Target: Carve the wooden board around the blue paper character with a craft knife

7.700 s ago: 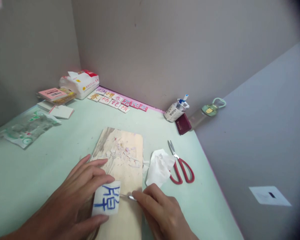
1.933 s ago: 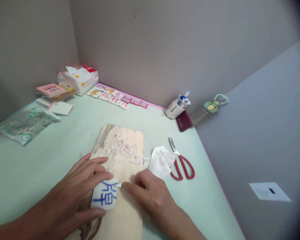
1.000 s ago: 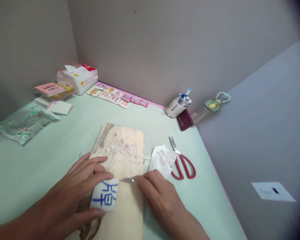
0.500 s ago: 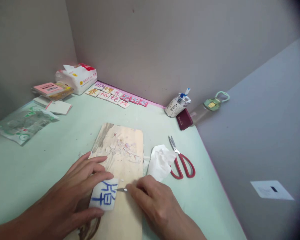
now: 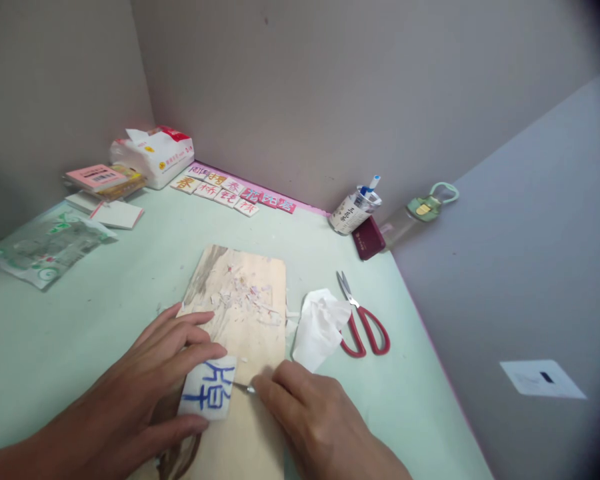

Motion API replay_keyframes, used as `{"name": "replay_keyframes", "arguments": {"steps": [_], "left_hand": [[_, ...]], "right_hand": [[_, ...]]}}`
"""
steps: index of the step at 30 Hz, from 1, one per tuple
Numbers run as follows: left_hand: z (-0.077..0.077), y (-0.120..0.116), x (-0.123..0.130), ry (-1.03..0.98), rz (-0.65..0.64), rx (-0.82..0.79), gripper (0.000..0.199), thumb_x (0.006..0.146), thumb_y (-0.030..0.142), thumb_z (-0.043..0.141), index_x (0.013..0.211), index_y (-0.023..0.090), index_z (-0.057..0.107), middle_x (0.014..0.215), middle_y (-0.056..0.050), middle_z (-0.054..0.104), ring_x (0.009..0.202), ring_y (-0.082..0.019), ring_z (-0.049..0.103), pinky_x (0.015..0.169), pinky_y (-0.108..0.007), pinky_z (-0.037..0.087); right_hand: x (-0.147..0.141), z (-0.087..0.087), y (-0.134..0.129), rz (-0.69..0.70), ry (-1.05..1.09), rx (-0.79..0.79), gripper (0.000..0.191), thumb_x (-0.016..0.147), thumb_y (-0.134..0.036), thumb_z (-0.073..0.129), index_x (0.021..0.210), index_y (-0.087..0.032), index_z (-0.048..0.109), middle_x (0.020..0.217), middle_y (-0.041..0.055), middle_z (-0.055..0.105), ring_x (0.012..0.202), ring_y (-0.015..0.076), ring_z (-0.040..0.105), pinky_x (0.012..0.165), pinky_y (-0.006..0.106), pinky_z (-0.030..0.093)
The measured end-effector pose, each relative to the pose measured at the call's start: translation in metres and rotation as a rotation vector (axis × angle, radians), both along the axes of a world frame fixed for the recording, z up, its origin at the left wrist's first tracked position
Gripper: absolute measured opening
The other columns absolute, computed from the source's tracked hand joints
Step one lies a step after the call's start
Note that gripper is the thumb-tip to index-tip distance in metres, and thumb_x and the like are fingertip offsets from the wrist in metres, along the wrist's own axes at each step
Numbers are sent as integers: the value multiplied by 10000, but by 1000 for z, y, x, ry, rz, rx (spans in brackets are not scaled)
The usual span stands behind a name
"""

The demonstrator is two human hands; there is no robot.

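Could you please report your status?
Left hand holds white square blue-marked tile. Right hand holds slim silver knife at its edge. Pale shavings beyond.

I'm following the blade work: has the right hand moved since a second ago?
Yes: the right hand has shifted toward the near end of the wooden board and slightly left.

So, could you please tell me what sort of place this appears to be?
Probably a craft desk: the right hand holds a thin-bladed tool over a wooden board strewn with scraps, and rows of small character-marked tiles lie farther back.
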State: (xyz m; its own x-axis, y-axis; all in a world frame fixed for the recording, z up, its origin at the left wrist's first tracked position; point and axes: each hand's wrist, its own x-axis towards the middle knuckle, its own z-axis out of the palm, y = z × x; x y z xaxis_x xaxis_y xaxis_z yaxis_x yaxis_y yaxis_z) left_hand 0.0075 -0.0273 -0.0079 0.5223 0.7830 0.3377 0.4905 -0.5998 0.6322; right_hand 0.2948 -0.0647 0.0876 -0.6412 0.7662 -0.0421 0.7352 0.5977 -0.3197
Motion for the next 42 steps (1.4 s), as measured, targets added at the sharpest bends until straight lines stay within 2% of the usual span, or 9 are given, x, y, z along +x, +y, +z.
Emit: {"name": "replay_keyframes", "arguments": {"steps": [3,5,8,16,21,24,27,32,42], "left_hand": [[3,1,2,-6,1,-2,578,859,289,822,1399,387,639,1314,12,708,1519,-315,547,1397,-495,222],[5,1,3,-1,6,-2,556,853,288,820,1375,380,651,1269,8,719,1497,-331,571,1384,-522,252],[7,2,2,9,-5,0,544,866,269,795,1377,371,638,1257,2,725,1496,-328,574,1384,-539,227],[6,2,1,63,-51,31,521,920,315,781,1401,381,591,1305,18,706,1537,-285,512,1400,-448,70],[9,1,6,-4,-15,32,501,900,295,764,1365,375,595,1277,27,699,1498,-271,533,1391,-422,83],[11,0,9,-28,-10,34,496,888,272,750,1350,375,603,1267,35,691,1491,-248,524,1386,-386,85],[10,0,9,-31,-8,37,504,879,265,750,1347,378,603,1260,35,688,1492,-242,513,1387,-382,88],[8,0,8,-36,-5,43,499,879,272,764,1342,364,603,1253,24,697,1483,-253,518,1385,-395,95],[5,-1,9,-31,26,38,528,835,284,804,1321,363,615,1260,29,717,1467,-275,560,1390,-428,124]], "right_hand": [[-5,1,-4,-35,-17,-34,293,913,-20,817,1104,-188,671,1000,27,741,702,184,677,580,295,516],[-9,-1,-7,-49,-11,-2,265,936,-34,783,1129,-181,677,992,27,748,672,181,680,554,294,522],[-13,-6,-10,-53,-14,71,217,971,-35,696,1148,-161,686,955,33,750,603,174,658,489,295,508],[-24,-14,-15,-28,-41,309,152,953,-50,681,1075,-137,707,841,51,736,600,203,692,376,301,468],[-31,-26,-21,-51,-51,406,156,982,-42,623,1000,-178,696,812,66,718,583,204,655,367,302,428],[-32,-31,-24,-62,-69,460,168,1009,-58,596,1070,-151,723,782,63,698,574,197,634,388,297,425],[-33,-30,-24,-73,-47,494,234,990,-35,565,1156,-78,724,759,56,685,557,196,638,394,310,440],[-37,-26,-21,-107,0,558,250,965,4,505,986,-155,697,720,39,671,512,191,622,384,313,420],[-40,-20,-15,-114,30,605,314,944,48,464,872,-187,658,683,17,642,489,187,589,400,318,405]]}}
